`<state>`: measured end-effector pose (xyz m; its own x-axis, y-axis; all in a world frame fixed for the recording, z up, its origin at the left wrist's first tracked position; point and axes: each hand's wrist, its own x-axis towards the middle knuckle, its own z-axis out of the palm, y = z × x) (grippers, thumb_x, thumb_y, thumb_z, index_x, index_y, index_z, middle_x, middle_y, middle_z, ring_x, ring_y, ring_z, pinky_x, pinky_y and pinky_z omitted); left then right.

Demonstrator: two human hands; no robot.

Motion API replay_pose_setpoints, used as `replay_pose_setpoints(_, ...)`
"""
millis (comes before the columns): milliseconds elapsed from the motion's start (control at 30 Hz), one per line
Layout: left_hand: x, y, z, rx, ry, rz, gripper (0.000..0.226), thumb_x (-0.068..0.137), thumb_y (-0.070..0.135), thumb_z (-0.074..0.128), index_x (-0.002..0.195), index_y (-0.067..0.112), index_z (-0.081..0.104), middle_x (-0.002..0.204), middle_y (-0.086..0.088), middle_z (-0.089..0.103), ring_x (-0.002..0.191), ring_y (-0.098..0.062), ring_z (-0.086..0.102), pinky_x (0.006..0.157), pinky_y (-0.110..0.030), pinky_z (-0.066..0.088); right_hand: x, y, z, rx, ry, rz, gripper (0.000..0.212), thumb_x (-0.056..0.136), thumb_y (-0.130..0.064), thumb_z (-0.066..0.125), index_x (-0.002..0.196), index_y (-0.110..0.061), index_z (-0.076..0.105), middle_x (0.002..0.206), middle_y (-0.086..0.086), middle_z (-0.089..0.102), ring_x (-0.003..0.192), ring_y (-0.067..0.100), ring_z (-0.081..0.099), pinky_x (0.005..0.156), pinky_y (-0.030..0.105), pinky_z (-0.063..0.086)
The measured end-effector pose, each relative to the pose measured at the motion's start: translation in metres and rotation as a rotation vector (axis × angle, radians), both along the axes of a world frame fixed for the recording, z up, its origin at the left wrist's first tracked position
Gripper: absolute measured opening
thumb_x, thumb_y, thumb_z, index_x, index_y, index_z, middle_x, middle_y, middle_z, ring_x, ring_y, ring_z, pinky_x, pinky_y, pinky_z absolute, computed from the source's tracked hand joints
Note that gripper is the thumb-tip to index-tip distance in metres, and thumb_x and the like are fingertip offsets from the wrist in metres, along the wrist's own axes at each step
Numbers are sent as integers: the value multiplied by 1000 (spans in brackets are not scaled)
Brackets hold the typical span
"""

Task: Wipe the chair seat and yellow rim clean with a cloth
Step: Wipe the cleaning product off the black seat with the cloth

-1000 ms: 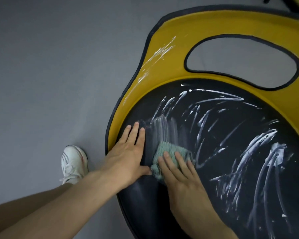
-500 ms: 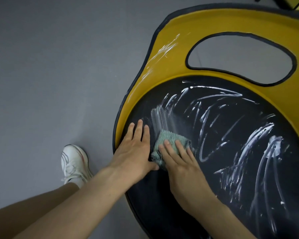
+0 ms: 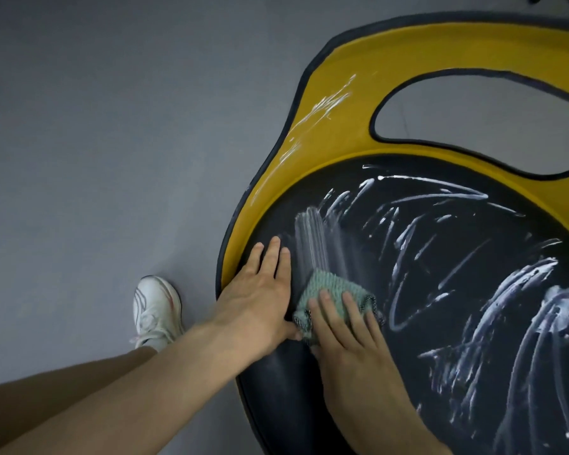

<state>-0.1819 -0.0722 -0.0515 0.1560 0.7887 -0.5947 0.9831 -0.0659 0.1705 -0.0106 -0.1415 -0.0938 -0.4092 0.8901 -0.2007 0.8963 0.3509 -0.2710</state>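
Observation:
The black chair seat (image 3: 440, 290) fills the right half of the view, covered in white smears and streaks. Its yellow rim (image 3: 342, 133) curves round the top and left, with white marks on its left part and an oval cut-out. A green knitted cloth (image 3: 329, 287) lies on the seat's left part below a wiped, hazy patch. My right hand (image 3: 345, 343) presses flat on the cloth with straight fingers. My left hand (image 3: 260, 300) rests flat on the seat right beside the cloth, fingertips near the yellow rim.
Grey floor (image 3: 96, 142) spreads over the whole left side. A white sneaker (image 3: 155, 307) on my foot stands on the floor just left of the chair's edge. A dark object (image 3: 559, 1) shows at the top right corner.
My right hand has slid the cloth back toward me down the seat, leaving a taller hazy smear above it. My left hand stays planted beside it. The view has shifted a little.

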Motion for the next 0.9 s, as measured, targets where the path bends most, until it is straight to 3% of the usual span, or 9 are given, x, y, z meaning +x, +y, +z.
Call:
replay_pose_setpoints(133, -1, 2, 1, 6, 33, -22, 124, 85, 62, 67, 155, 12, -23, 161, -6, -34, 151, -24, -23, 125, -36, -1, -3, 49, -2, 40, -7, 72, 58, 101, -40, 26, 154, -18, 33, 160, 3, 31, 148, 31, 24, 119, 52, 20)
replay_pose_setpoints(267, -2, 1, 3, -1, 72, -58, 125, 84, 65, 66, 155, 12, -22, 162, -6, -32, 152, -24, -22, 125, -35, -2, -24, 121, -1, -16, -44, -16, 58, 104, -39, 16, 159, -24, 2, 166, -3, -2, 152, 24, -8, 122, 46, -6)
replay_pose_setpoints(367, -2, 3, 8, -26, 69, -39, 125, 84, 61, 70, 157, 12, -20, 163, -5, -31, 152, -25, -20, 125, -35, 1, -15, 84, 2, 7, -30, -14, 65, 97, -39, 13, 159, -20, 10, 166, 1, 7, 153, 26, -3, 123, 48, 0)
replay_pose_setpoints(500, 6, 8, 12, -39, 80, -35, 126, 85, 55, 73, 156, 11, -21, 162, -7, -32, 152, -26, -19, 126, -37, 4, 16, -15, 9, -5, 18, 16, 68, 90, -35, 40, 154, -14, 32, 161, 4, 28, 150, 28, 19, 116, 51, 19)
replay_pose_setpoints(567, 8, 9, 11, -47, 84, -27, 126, 85, 54, 73, 155, 11, -23, 161, -8, -32, 152, -26, -19, 126, -37, 5, 20, -19, 7, -37, 2, 23, 66, 90, -36, 41, 152, -15, 36, 160, 2, 31, 149, 28, 24, 113, 50, 21)
replay_pose_setpoints(633, 5, 5, 10, -39, 81, -9, 124, 87, 55, 70, 155, 11, -23, 161, -7, -33, 153, -25, -19, 126, -37, 4, 13, 7, 6, -25, -30, 53, 64, 95, -38, 30, 155, -17, 30, 162, 0, 24, 151, 27, 17, 118, 49, 14)
replay_pose_setpoints(733, 0, -7, 11, -4, 89, -13, 114, 92, 60, 59, 156, 8, -20, 162, -11, -31, 153, -25, -19, 126, -36, 2, -12, 78, 6, -46, -31, 37, 72, 91, -45, 1, 159, -22, 6, 166, -4, 0, 152, 24, -7, 123, 46, -6)
replay_pose_setpoints(900, -1, -19, 13, -44, 125, -52, 107, 97, 58, 52, 154, 5, -22, 159, -15, -34, 152, -28, -21, 125, -37, -2, -46, 145, 0, -19, -19, -49, 60, 101, -38, 13, 159, -21, 8, 166, -3, 3, 152, 24, -6, 122, 47, -5)
